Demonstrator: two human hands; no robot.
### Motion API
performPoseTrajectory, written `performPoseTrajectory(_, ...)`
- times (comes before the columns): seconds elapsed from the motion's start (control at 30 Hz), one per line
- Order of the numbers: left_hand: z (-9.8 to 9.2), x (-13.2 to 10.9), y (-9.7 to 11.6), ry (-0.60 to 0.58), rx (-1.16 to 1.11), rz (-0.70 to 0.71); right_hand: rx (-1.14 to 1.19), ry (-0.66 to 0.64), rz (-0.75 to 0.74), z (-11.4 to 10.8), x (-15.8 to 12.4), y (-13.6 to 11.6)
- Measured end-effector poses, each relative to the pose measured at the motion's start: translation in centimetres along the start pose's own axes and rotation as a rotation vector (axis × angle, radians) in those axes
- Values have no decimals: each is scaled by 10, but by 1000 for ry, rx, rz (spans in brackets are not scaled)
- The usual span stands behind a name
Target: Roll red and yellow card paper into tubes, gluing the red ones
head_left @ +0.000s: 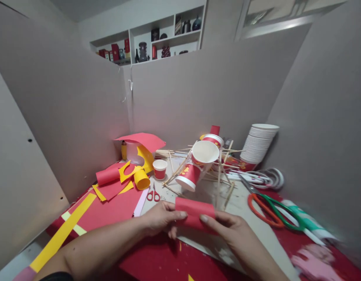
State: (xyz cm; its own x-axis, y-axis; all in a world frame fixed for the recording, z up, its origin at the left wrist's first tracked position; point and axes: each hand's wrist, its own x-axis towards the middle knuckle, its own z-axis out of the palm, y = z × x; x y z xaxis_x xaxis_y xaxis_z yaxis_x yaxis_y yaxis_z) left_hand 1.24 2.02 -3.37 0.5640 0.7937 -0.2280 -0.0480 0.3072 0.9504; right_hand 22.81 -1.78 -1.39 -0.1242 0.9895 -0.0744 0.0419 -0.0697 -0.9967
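Both of my hands hold a small rolled piece of red paper [194,212] over the table, just in front of me. My left hand [161,218] pinches its left end, thumb on top. At the paper's right end, my right hand [231,230] grips with the thumb over the edge. Just beyond the paper stands a structure of red and white paper cups [201,158] and wooden sticks [221,177].
Small red scissors [153,194] lie left of the cups. Large scissors with red and green handles [270,208] lie to the right. A stack of white paper cups [258,144] stands at the back right. Red and yellow paper sheets, strips and rolls [118,183] cover the left side. Grey partition walls enclose the table.
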Motion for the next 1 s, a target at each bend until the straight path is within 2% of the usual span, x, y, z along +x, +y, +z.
performPoseTrajectory(0.13, -14, -1, 6, -26, 23, 22, -69, 66, -127, 6, -3, -1)
performPoseTrajectory(0.37, -29, 9, 8, -49, 85, 36, -31, 36, -246, 17, 7, 7)
performPoseTrajectory(0.6, -42, 18, 1, -117, 110, 22, -19, 31, -274, 23, 13, 13)
performPoseTrajectory(1.0, -44, 23, -4, -188, 83, 15, -66, 9, -283, 21, 13, 16)
